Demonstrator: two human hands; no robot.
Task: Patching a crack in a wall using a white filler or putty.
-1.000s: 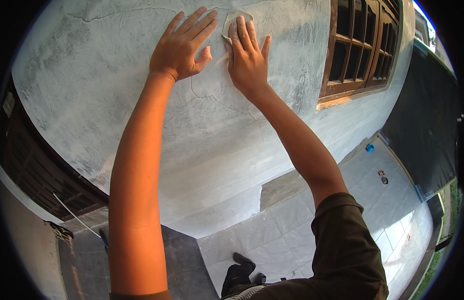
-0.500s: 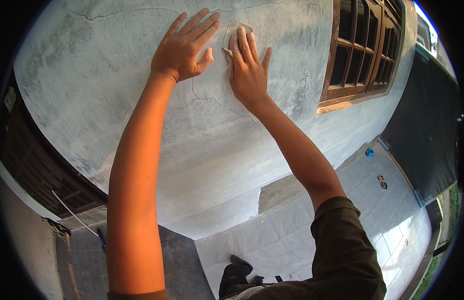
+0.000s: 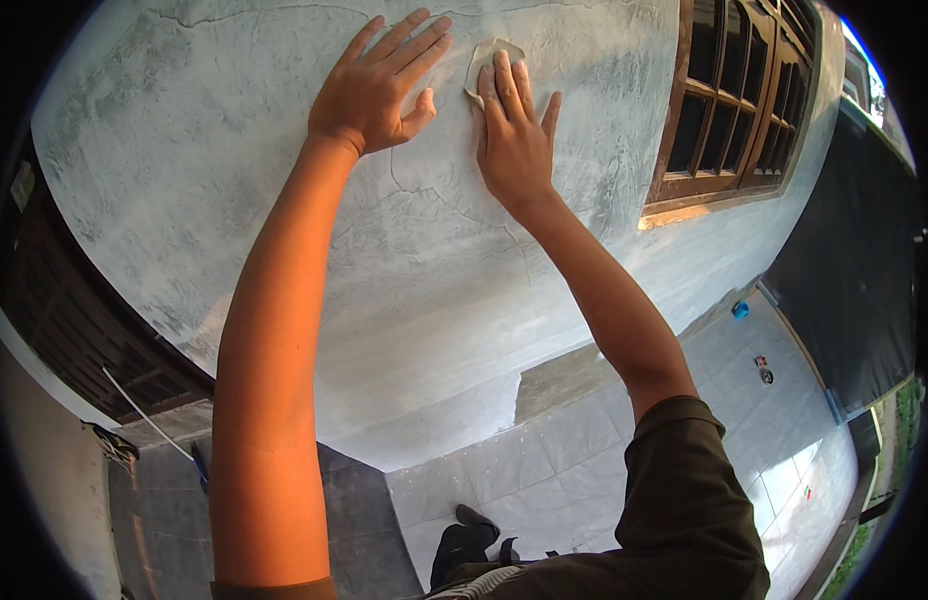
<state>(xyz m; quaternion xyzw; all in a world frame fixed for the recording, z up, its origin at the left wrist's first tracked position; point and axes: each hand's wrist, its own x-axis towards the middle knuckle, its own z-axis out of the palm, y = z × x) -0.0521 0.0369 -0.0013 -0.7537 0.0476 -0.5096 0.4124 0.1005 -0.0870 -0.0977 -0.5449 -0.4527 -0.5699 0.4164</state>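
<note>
My right hand (image 3: 514, 135) presses a thin, pale sheet (image 3: 503, 48), which looks like sandpaper, against the grey plastered wall (image 3: 424, 280). Its fingers lie stretched over the sheet, two close together and one spread out to the right. The sheet's edge shows around the fingertips and curls beside the hand on the left. My left hand (image 3: 374, 90) rests on or just off the wall to the left, fingers spread, thumb out, holding nothing. A thin crack (image 3: 409, 188) runs down the wall below and between the hands.
A brown wooden window (image 3: 729, 100) is set in the wall at right. A dark slatted wooden panel (image 3: 74, 310) and a white pole (image 3: 144, 415) are at left. On the tiled floor (image 3: 524, 480) lie a blue container (image 3: 740, 309) and small items (image 3: 764, 370). A black sheet barrier (image 3: 844, 240) stands at far right.
My right hand has slid slightly to the right along the wall, taking the pale sheet with it. My left hand and the whole view have shifted only a little.
</note>
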